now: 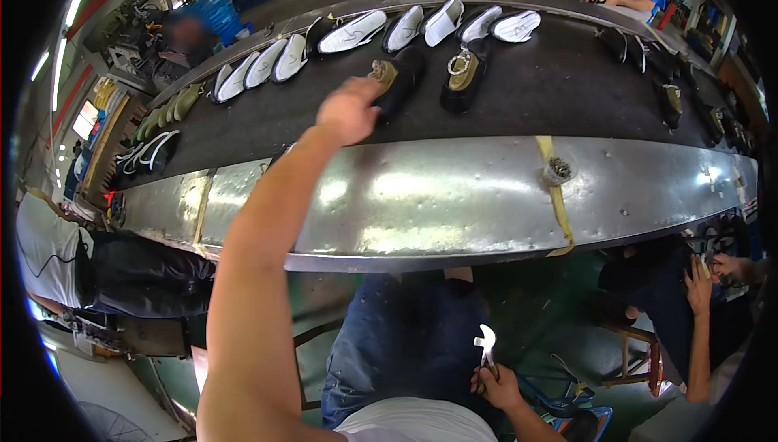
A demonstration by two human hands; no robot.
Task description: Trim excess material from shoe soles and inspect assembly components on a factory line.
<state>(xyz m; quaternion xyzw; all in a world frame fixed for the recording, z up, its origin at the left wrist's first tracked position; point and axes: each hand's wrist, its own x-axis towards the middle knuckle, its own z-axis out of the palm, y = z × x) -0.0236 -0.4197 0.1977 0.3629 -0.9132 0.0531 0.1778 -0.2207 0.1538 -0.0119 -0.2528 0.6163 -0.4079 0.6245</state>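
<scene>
My left arm stretches over the metal ledge to the dark belt. There my left hand [350,111] has its fingers closed at the near left side of a black shoe [399,85] with a tan last in its opening; the fingertips are partly hidden and slightly blurred. Beside it on the right stands another black shoe [459,95], also on a tan last, with a pale ring-like loop on top. Low over my lap, my right hand [500,387] grips a hammer [486,345] by its handle, the shiny head pointing up.
Several white-soled shoe uppers [352,32] lie along the belt's [543,89] far side. A small tub of metal bits [557,170] stands on the metal ledge [454,191] by a yellow strap. A co-worker's hands [701,280] are at the right; other people are left and far right.
</scene>
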